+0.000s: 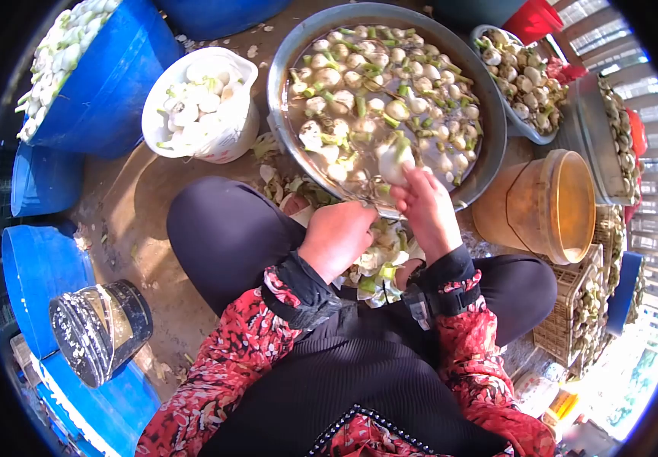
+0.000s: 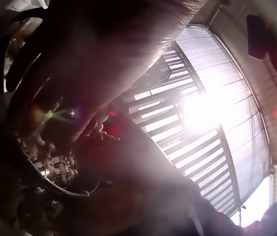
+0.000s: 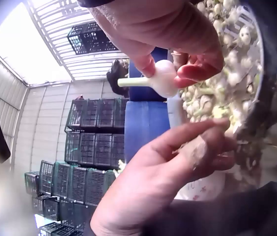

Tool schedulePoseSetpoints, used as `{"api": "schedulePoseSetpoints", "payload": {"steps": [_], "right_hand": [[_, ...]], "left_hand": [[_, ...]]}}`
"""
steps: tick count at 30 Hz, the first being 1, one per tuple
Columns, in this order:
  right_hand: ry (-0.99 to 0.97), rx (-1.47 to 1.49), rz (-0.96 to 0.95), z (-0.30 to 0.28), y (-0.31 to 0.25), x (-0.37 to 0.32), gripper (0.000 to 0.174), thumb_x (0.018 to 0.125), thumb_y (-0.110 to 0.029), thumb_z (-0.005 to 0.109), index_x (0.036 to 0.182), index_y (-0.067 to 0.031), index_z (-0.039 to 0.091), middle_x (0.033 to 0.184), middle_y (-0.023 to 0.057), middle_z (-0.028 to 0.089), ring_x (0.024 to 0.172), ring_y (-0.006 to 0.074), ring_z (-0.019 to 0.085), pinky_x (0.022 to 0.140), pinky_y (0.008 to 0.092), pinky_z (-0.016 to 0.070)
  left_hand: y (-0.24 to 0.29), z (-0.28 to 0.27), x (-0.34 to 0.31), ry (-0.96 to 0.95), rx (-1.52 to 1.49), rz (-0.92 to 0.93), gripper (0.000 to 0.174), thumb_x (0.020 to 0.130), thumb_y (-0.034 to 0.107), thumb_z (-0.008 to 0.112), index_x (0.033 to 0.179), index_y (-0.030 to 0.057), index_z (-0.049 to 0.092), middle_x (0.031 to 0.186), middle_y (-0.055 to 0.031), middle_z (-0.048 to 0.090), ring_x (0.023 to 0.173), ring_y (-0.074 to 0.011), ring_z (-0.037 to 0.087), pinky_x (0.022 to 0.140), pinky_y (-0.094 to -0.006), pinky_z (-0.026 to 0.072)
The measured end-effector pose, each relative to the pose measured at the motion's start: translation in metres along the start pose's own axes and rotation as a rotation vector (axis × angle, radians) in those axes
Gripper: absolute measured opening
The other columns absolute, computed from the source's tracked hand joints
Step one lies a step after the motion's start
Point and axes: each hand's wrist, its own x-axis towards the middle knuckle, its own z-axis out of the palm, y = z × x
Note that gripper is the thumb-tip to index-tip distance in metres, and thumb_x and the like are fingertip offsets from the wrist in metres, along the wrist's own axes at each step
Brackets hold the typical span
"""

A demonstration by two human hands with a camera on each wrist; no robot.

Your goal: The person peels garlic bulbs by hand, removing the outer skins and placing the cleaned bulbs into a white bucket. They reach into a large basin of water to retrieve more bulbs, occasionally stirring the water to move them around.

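Observation:
My right hand (image 1: 428, 209) holds a fresh garlic bulb (image 1: 395, 161) over the near side of the big basin. In the right wrist view the peeled white bulb (image 3: 165, 78), with its cut green stem (image 3: 133, 82), is pinched between thumb and fingers. Close by, my left hand (image 1: 336, 240) has its fingers curled; a tan papery scrap of garlic skin (image 3: 196, 151) shows at its thumb. The round metal basin (image 1: 277, 91) contains many garlic bulbs in murky water. Beneath the hands, garlic peelings (image 1: 378, 263) are heaped between the legs. The left wrist view is dark and glare-filled.
Left of the basin stands a white tub (image 1: 241, 126) of peeled bulbs, with large blue tubs (image 1: 116, 84) beyond. A black bucket (image 1: 100, 331) sits lower left. On the right are a yellowish bucket (image 1: 530, 206), a grey tub (image 1: 549, 137) of bulbs and a wicker basket (image 1: 561, 305).

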Motion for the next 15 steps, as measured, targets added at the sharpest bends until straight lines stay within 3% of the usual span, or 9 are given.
{"api": "schedulePoseSetpoints", "payload": {"steps": [1,2,3,5,7,9,10,11,15], "right_hand": [[0.066,-0.095,-0.068,0.033,-0.015,-0.004,0.042,0.099,-0.026,0.064,0.129,0.0023,0.056,0.102,0.0043,0.067,0.089,0.0111,0.065,0.075,0.0239,0.0502],[-0.137,-0.029,-0.126,0.048,-0.026,-0.005,0.052,0.099,-0.027,0.064,0.139,0.0026,0.049,0.112,0.0084,0.066,0.095,0.0139,0.066,0.08,0.0267,0.0525],[-0.292,-0.047,-0.213,0.069,-0.045,-0.011,0.046,0.104,-0.027,0.055,0.142,-0.0016,0.047,0.128,0.0137,0.062,0.11,0.0211,0.066,0.084,0.0285,0.0519],[-0.165,-0.296,-0.382,0.065,-0.055,0.001,0.049,0.105,-0.027,0.055,0.147,-0.0049,0.043,0.134,0.0129,0.06,0.112,0.0205,0.065,0.085,0.0286,0.0518],[0.097,-0.411,-0.334,0.025,-0.038,0.029,0.046,0.103,-0.028,0.057,0.143,-0.0053,0.049,0.126,0.0096,0.064,0.111,0.0178,0.065,0.086,0.0285,0.0514],[0.186,-0.72,-0.168,-0.031,-0.017,0.059,0.034,0.097,-0.026,0.064,0.123,-0.0048,0.062,0.104,0.0028,0.067,0.091,0.0107,0.063,0.077,0.0261,0.0499],[0.275,-0.816,-0.152,-0.049,0.0,0.075,0.041,0.09,-0.024,0.07,0.121,0.0015,0.064,0.097,0.0068,0.069,0.086,0.0131,0.064,0.075,0.0275,0.0509],[0.273,-0.813,-0.2,-0.063,0.014,0.088,0.042,0.088,-0.024,0.071,0.122,-0.0003,0.064,0.096,0.0078,0.069,0.089,0.015,0.064,0.079,0.0298,0.0514],[0.345,-0.98,-0.176,-0.093,0.042,0.149,0.053,0.082,-0.031,0.074,0.125,-0.0014,0.063,0.106,0.0151,0.069,0.099,0.0277,0.067,0.088,0.0372,0.0516]], "left_hand": [[-0.001,0.0,0.0,0.0,0.005,-0.01,0.027,0.081,0.017,0.069,0.108,0.011,0.07,0.093,-0.0112,0.068,0.089,-0.0324,0.068,0.079,-0.044,0.0539],[-0.004,0.003,0.0,0.01,0.004,-0.014,0.028,0.08,0.016,0.069,0.107,0.0109,0.07,0.092,-0.0114,0.068,0.088,-0.0325,0.068,0.079,-0.0442,0.0538],[-0.006,0.007,-0.001,0.017,-0.001,-0.017,0.029,0.078,0.014,0.068,0.107,0.0109,0.07,0.092,-0.0116,0.069,0.087,-0.0326,0.068,0.078,-0.0444,0.0537],[-0.01,0.012,-0.004,0.057,-0.008,0.007,0.028,0.079,0.012,0.067,0.106,0.0105,0.071,0.089,-0.0115,0.07,0.085,-0.0329,0.068,0.076,-0.0458,0.053],[-0.007,0.006,-0.003,0.007,0.031,-0.016,0.024,0.08,0.01,0.064,0.103,0.0103,0.071,0.086,-0.0104,0.069,0.084,-0.0331,0.067,0.074,-0.048,0.0524],[-0.005,0.006,-0.002,0.047,0.001,0.007,0.02,0.082,0.009,0.062,0.099,0.01,0.072,0.083,-0.0091,0.069,0.082,-0.032,0.067,0.073,-0.0474,0.0499],[-0.005,0.007,-0.001,0.065,0.027,0.029,0.02,0.082,0.01,0.062,0.099,0.0102,0.072,0.082,-0.0087,0.068,0.081,-0.0313,0.066,0.074,-0.0456,0.0486],[-0.005,0.008,0.001,0.084,0.057,0.053,0.019,0.082,0.011,0.062,0.098,0.0105,0.072,0.081,-0.0084,0.068,0.08,-0.0305,0.066,0.075,-0.0438,0.0474],[-0.007,0.008,0.005,0.058,0.066,0.05,0.02,0.083,0.015,0.063,0.1,0.0123,0.071,0.082,-0.0068,0.067,0.08,-0.0284,0.066,0.078,-0.0431,0.045]]}}
